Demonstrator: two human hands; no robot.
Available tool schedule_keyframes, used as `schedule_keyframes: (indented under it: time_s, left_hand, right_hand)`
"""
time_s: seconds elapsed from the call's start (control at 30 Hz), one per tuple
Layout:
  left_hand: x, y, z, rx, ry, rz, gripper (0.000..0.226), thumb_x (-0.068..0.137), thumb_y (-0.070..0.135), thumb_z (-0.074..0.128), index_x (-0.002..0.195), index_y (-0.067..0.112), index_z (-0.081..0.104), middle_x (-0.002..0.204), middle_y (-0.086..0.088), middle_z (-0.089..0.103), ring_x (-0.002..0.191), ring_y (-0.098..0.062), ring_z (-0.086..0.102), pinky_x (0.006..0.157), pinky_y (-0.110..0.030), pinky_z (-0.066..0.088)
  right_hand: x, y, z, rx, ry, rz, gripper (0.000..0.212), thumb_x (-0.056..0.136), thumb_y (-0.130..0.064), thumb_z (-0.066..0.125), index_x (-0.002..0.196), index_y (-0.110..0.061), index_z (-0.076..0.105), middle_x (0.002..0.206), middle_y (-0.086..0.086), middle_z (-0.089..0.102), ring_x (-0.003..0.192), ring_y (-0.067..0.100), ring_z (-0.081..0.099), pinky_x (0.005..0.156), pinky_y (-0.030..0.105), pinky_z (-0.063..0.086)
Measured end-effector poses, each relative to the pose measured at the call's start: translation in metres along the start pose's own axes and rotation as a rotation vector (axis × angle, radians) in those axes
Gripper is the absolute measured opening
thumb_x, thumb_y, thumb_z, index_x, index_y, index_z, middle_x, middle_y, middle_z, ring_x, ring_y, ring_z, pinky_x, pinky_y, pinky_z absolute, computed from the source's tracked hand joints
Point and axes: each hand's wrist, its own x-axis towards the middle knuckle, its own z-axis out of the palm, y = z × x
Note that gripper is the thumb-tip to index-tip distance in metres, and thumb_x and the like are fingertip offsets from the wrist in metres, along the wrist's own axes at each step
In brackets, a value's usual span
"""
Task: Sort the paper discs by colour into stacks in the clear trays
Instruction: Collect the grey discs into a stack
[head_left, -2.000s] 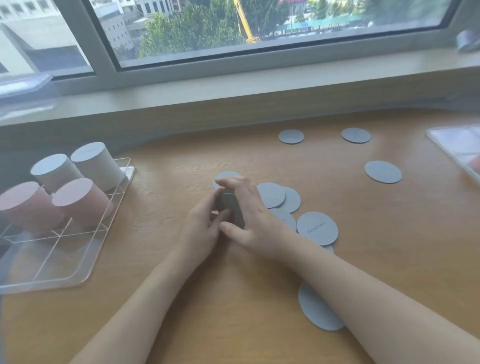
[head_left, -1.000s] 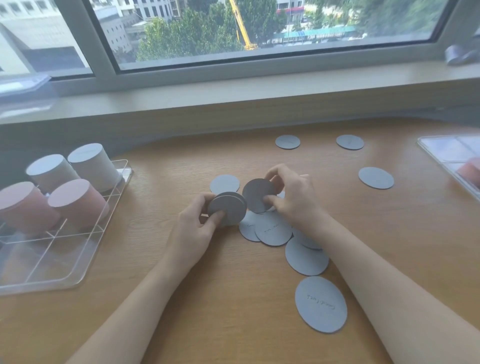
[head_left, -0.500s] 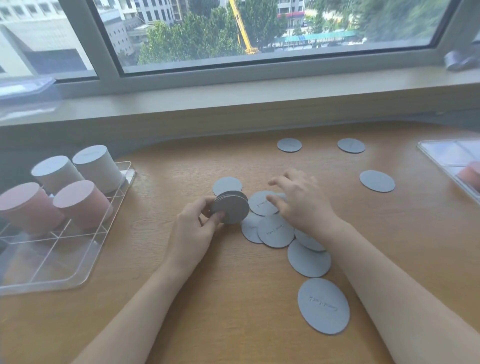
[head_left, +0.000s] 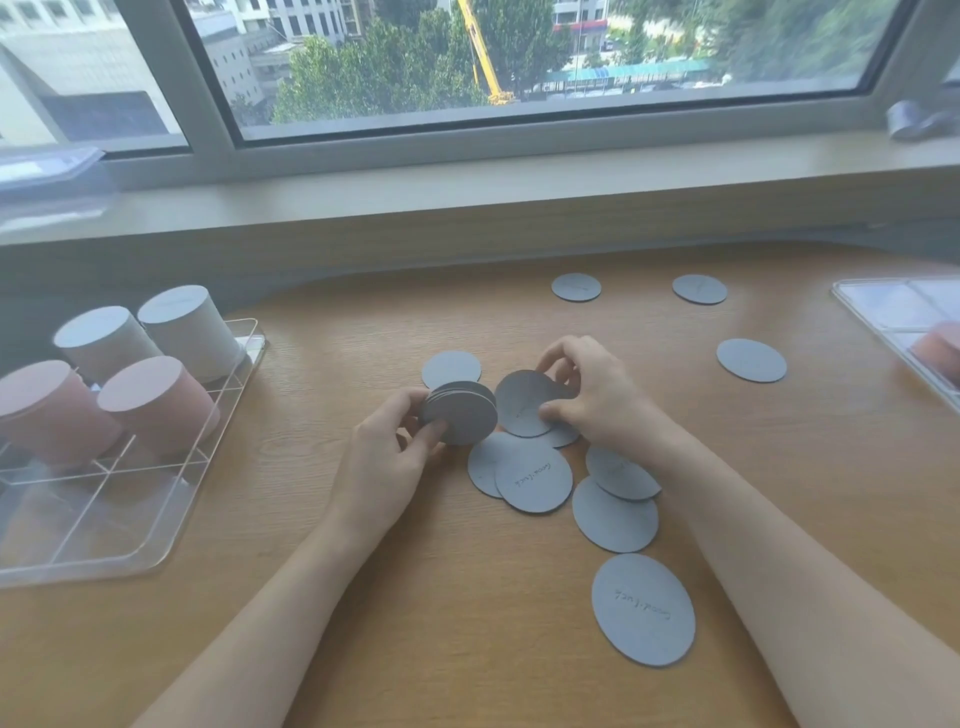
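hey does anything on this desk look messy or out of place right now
Nothing damaged. Grey discs lie scattered on the desk, some overlapping, three strays far off, like this far-right disc. The stacks in the left tray lean askew.

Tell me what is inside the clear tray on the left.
The clear tray holds four tall stacks of discs in its far compartments: two grey stacks behind, two pink stacks in front. The near compartments look bare. Discs below each top one are hidden.
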Motion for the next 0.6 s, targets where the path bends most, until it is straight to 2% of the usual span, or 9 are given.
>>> schedule_keyframes:
  time_s: [0.17,0.27,0.37,0.47,0.53,0.6]
  left_hand:
    - [0.000,-0.001,0.000,0.008,0.007,-0.003,0.016,0.093,0.016,0.067,0.103,0.029,0.067,0.090,0.011,0.068,0.070,-0.026,0.060,0.070,-0.035,0.048]
    - [0.001,-0.002,0.000,0.004,0.008,-0.002,0.018,0.093,0.018,0.067,0.108,0.030,0.068,0.094,0.011,0.071,0.078,-0.022,0.065,0.074,-0.038,0.051]
    - [0.001,-0.002,0.000,-0.003,-0.002,0.007,0.026,0.093,0.018,0.067,0.116,0.030,0.070,0.103,0.015,0.073,0.088,-0.018,0.068,0.080,-0.042,0.053]
    - [0.000,0.001,-0.001,-0.002,0.002,-0.002,0.034,0.092,0.018,0.068,0.123,0.033,0.070,0.106,0.021,0.073,0.093,-0.011,0.068,0.081,-0.029,0.053]
    - [-0.001,0.002,-0.001,0.000,0.001,-0.011,0.035,0.092,0.018,0.069,0.123,0.033,0.070,0.104,0.023,0.073,0.091,-0.010,0.069,0.077,-0.022,0.052]
    - [0.000,0.002,-0.001,0.000,-0.003,-0.013,0.033,0.092,0.020,0.069,0.123,0.033,0.070,0.105,0.022,0.073,0.090,-0.013,0.070,0.080,-0.028,0.054]
  right_hand:
    - [0.001,-0.004,0.006,0.312,0.125,-0.090,0.039,0.075,0.006,0.068,0.094,-0.029,0.064,0.090,-0.001,0.062,0.086,0.018,0.060,0.076,0.036,0.055]
    - [-0.003,-0.013,0.008,0.476,0.146,-0.133,0.037,0.077,0.008,0.070,0.093,-0.025,0.067,0.092,0.003,0.065,0.087,0.019,0.062,0.080,0.041,0.057]
    - [-0.008,-0.019,0.016,0.591,0.086,-0.154,0.029,0.081,0.010,0.068,0.093,-0.017,0.067,0.097,0.008,0.068,0.090,0.025,0.063,0.084,0.045,0.056]
    - [-0.011,-0.022,0.025,0.617,0.010,-0.170,0.018,0.085,0.005,0.068,0.094,-0.012,0.067,0.099,0.008,0.070,0.096,0.032,0.064,0.089,0.045,0.054]
    - [-0.011,-0.022,0.031,0.554,0.004,-0.205,0.016,0.089,0.002,0.065,0.096,-0.012,0.068,0.098,0.005,0.071,0.095,0.027,0.065,0.088,0.040,0.055]
    - [-0.011,-0.021,0.036,0.388,0.024,-0.264,0.020,0.094,-0.003,0.060,0.107,-0.015,0.069,0.102,-0.004,0.071,0.096,0.015,0.065,0.088,0.033,0.053]
